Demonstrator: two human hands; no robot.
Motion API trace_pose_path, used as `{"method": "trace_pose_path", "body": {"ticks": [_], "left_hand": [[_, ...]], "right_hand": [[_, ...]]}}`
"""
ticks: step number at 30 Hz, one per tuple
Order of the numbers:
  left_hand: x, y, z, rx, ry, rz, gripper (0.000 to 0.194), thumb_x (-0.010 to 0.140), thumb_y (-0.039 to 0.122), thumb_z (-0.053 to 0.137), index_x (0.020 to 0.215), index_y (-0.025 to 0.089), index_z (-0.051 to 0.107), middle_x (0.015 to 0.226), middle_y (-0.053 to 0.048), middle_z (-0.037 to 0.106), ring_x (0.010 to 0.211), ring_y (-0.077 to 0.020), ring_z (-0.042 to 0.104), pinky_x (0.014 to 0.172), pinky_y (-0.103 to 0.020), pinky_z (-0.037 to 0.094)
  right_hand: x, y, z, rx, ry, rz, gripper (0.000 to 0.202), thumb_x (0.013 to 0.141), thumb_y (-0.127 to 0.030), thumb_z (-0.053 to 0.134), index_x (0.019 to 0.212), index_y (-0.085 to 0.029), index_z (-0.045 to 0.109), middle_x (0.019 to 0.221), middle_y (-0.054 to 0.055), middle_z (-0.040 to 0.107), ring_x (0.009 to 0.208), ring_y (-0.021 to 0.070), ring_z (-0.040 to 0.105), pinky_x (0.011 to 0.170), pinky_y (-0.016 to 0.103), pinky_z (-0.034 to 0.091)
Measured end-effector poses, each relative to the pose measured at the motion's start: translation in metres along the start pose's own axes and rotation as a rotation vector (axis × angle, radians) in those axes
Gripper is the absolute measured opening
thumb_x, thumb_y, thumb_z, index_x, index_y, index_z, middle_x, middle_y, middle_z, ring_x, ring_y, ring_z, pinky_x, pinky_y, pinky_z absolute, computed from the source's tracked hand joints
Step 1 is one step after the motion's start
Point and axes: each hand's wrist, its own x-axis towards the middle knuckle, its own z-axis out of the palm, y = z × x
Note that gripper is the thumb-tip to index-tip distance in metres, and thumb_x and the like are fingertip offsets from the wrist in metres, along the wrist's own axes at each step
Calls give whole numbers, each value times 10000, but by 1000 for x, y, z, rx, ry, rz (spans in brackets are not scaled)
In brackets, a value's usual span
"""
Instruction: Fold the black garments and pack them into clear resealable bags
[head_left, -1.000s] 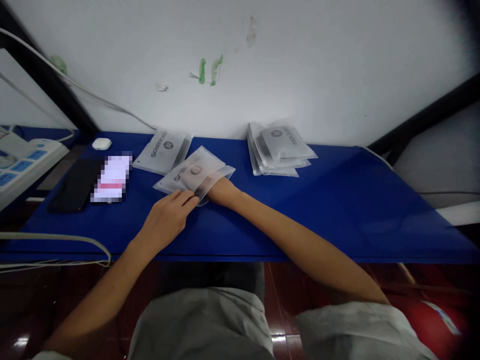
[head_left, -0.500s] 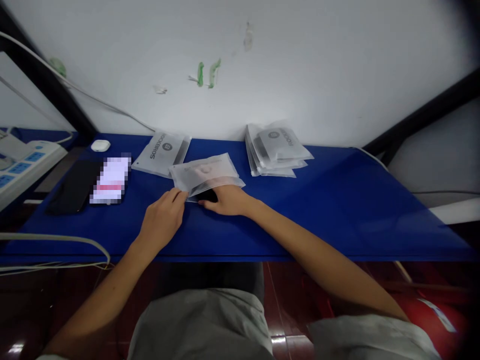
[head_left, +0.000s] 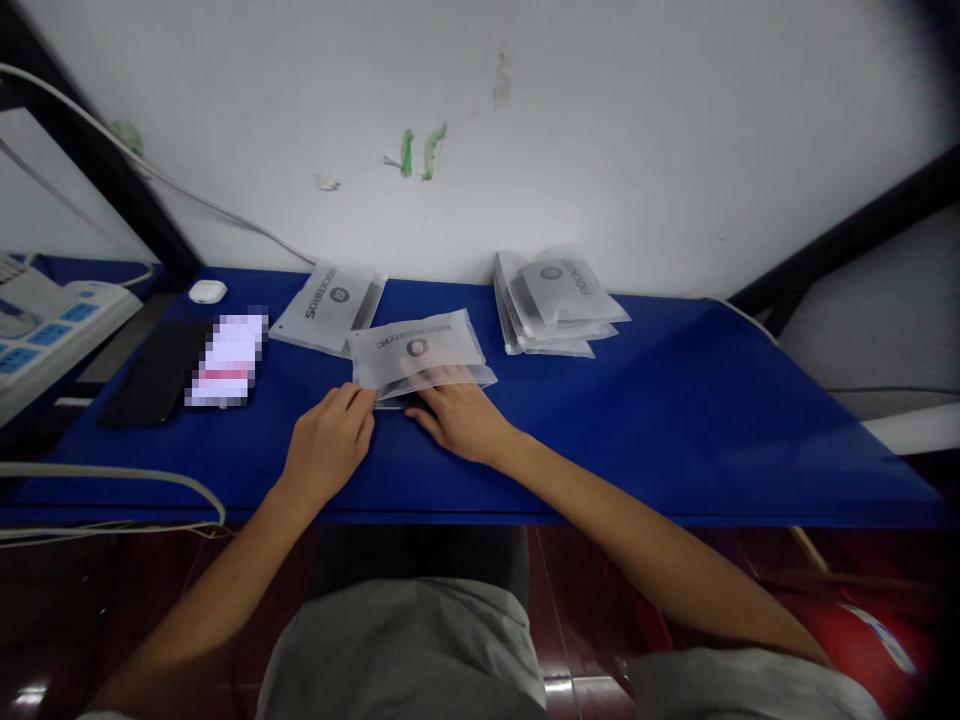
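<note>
A frosted plastic pouch (head_left: 382, 355) with a dark logo and lettering lies on the blue table, its mouth facing me. My left hand (head_left: 330, 440) is closed, pinching the pouch's near left corner. My right hand (head_left: 466, 418) reaches into the mouth, with the fingertips under the translucent upper layer. Its fingers are stretched out and the thumb stands apart, below the opening. Something dark shows inside the mouth, mostly hidden by the film and the hand.
Behind it on the left lies another such pouch (head_left: 319, 310). A stack of several pouches (head_left: 574, 295) rests against the wall at the back right. To the left are a lit phone (head_left: 229, 360), a dark phone (head_left: 150, 375), a white earbud case (head_left: 207, 291) and a power strip (head_left: 67, 325).
My right hand has drawn back partway out of the pouch, towards me. The pouch's upper layer lies flatter, with its logo clearer. My left hand keeps its hold on the corner.
</note>
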Motion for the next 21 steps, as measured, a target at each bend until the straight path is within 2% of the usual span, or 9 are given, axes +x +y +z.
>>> {"method": "trace_pose_path", "body": {"ticks": [3,5,7,9,12,13,15,18,21], "left_hand": [[-1,-1,2,-17,-9,-2,269,918,141,396,1038,179,635,925,-70,657,843,-190,632,651,-280,498],[-1,-1,2,-27,-11,7,282,909,135,408,1054,187,645,926,-70,656,843,-193,629,654,-287,505],[-1,-1,3,-26,-6,23,284,904,132,417,1045,185,657,915,-72,654,831,-200,622,663,-303,511],[0,0,3,-21,2,35,283,906,133,416,1036,177,664,905,-76,652,825,-208,611,679,-322,516],[0,1,2,-33,23,36,260,914,173,436,1041,164,663,939,-92,649,872,-228,595,735,-351,524],[-1,1,2,-50,29,31,254,914,192,451,1060,158,656,977,-101,646,916,-237,590,768,-360,525],[-1,1,3,-89,25,24,270,908,218,478,1119,147,631,1072,-121,630,1022,-254,566,845,-376,516],[-1,0,4,-132,-25,4,299,918,221,467,1176,149,599,1158,-124,608,1109,-259,531,909,-385,497],[-1,-2,6,-158,-109,-12,296,942,222,422,1177,181,596,1142,-100,621,1066,-241,549,849,-364,517]], "right_hand": [[-21,-6,-8,-35,-46,-30,528,952,-365,452,1426,-143,385,1478,173,399,1382,300,341,1095,569,311],[-34,-7,-11,-32,-70,-32,509,955,-375,446,1403,-134,425,1474,169,408,1385,287,343,1106,542,317],[-43,-8,-14,-6,-73,-22,459,960,-369,439,1351,-134,495,1430,162,472,1349,271,407,1086,503,368],[-47,-9,-18,19,-52,-1,380,967,-344,430,1256,-151,583,1311,135,594,1223,249,544,1001,442,466],[-47,-10,-23,-20,67,48,322,970,-290,407,1139,-159,648,1055,106,702,941,219,656,811,376,539],[-45,-9,-24,-52,121,58,319,966,-274,406,1140,-150,644,1033,115,696,920,224,647,790,379,533],[-40,-6,-24,-109,193,69,325,951,-254,426,1188,-126,609,1124,155,653,1020,259,603,837,416,509],[-32,3,-19,-131,150,70,337,936,-250,463,1232,-130,569,1242,162,596,1133,282,538,919,449,468],[-30,9,-14,-142,81,92,320,936,-269,471,1208,-140,580,1193,139,621,1068,275,559,892,436,469]]}}
